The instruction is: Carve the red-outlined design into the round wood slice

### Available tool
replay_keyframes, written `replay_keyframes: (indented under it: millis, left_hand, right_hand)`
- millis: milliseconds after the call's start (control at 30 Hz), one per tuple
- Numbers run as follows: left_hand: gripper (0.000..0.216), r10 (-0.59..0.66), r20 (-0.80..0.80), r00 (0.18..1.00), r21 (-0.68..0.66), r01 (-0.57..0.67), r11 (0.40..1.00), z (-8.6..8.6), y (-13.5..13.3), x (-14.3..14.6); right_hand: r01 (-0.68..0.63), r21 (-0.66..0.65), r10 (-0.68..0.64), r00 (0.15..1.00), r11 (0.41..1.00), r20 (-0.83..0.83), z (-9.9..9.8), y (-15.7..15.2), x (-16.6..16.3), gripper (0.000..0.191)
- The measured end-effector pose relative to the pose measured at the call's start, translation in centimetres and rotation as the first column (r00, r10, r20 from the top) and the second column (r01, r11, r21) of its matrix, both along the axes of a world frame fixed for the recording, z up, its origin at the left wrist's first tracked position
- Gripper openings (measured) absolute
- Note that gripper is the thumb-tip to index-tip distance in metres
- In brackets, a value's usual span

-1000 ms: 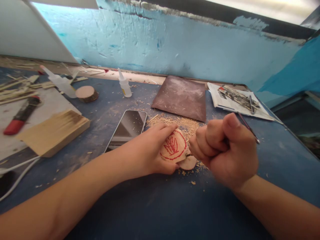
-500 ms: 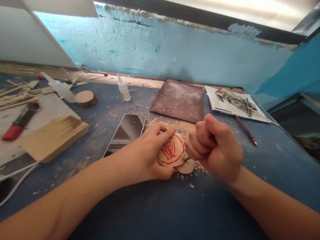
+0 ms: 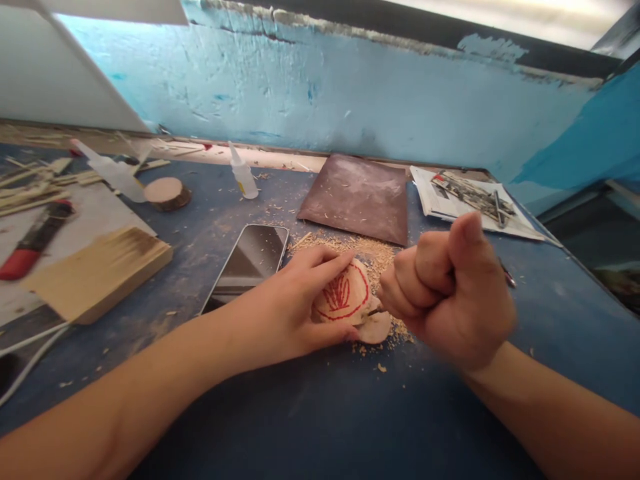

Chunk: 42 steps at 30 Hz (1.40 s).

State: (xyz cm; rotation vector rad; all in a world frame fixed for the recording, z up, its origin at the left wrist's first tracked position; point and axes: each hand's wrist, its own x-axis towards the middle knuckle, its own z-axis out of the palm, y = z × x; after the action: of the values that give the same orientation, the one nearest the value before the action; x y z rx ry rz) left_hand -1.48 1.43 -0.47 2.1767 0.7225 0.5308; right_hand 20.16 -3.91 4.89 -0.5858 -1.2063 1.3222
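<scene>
My left hand [image 3: 305, 293] is closed around the edge of a pale round wood slice [image 3: 350, 293] with a red circle and leaf-like strokes drawn on it. Thumb and fingers grip it from the left side. Just beneath its lower right edge lies another small pale wood slice [image 3: 375, 329]. To the right, my right hand [image 3: 450, 293] is closed in a fist with its thumb up. A thin dark tip shows between the fist and the slice; whatever the fist holds is hidden. Wood shavings [image 3: 367, 250] lie on the blue table around the slices.
A phone [image 3: 250, 260] lies beyond my left forearm. Behind are a brown sheet [image 3: 357, 193], a small glue bottle [image 3: 244, 175] and a bark-edged wood slice [image 3: 167, 193]. A wood block [image 3: 105, 273] and red-black tool [image 3: 37, 240] lie left; papers [image 3: 425, 193] with metal bits lie right.
My right fist has moved right and slightly up, away from the marked slice, and now covers most of the pencil. My left hand keeps its hold on the slice.
</scene>
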Motion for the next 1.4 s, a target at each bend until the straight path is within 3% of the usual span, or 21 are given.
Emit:
replay_keyframes:
  millis: [167,267,467,700,833,1067,1233,1400]
  left_hand:
    - [0.073,-0.032,-0.041,0.999,-0.006,0.032,0.999,0.9,0.1,0.3]
    - [0.068,-0.047,-0.063,0.997,0.001,0.047,0.999,1.1,0.1,0.3]
    - [0.083,-0.005,-0.008,1.0,0.005,0.005,1.0,0.3,0.1,0.1]
    - [0.083,-0.06,-0.054,0.997,-0.058,0.057,0.997,1.4,0.5,-0.1]
    - [0.082,-0.076,-0.052,0.996,-0.057,0.073,0.996,1.6,0.7,-0.1]
    - [0.067,-0.087,-0.069,0.994,-0.048,0.084,0.995,1.6,0.8,0.0]
    - [0.08,-0.097,-0.076,0.992,-0.037,0.095,0.995,1.4,0.9,-0.3]
    - [0.083,-0.09,-0.094,0.991,-0.007,0.09,0.996,1.4,0.9,-0.3]
  right_hand:
    - [0.136,0.047,-0.137,0.99,0.99,0.015,-1.7,-0.8,-1.7,0.062]
    - [0.132,0.05,-0.134,0.99,0.99,0.034,-2.1,-1.1,-2.4,0.059]
    - [0.155,-0.091,-0.155,0.988,0.984,0.005,-0.1,-0.3,-1.3,0.072]
    - [0.108,-0.058,-0.108,0.994,0.992,0.002,1.0,0.0,-0.1,0.074]
    - [0.151,-0.048,-0.153,0.987,0.987,-0.039,0.2,-0.3,-1.3,0.071]
    - [0.117,0.065,-0.121,0.99,0.991,0.073,-2.3,-0.6,-2.2,0.056]
    - [0.104,-0.074,-0.106,0.994,0.992,-0.017,0.2,0.1,-0.5,0.073]
    - [0.122,-0.061,-0.119,0.992,0.991,0.051,2.1,0.2,1.1,0.075]
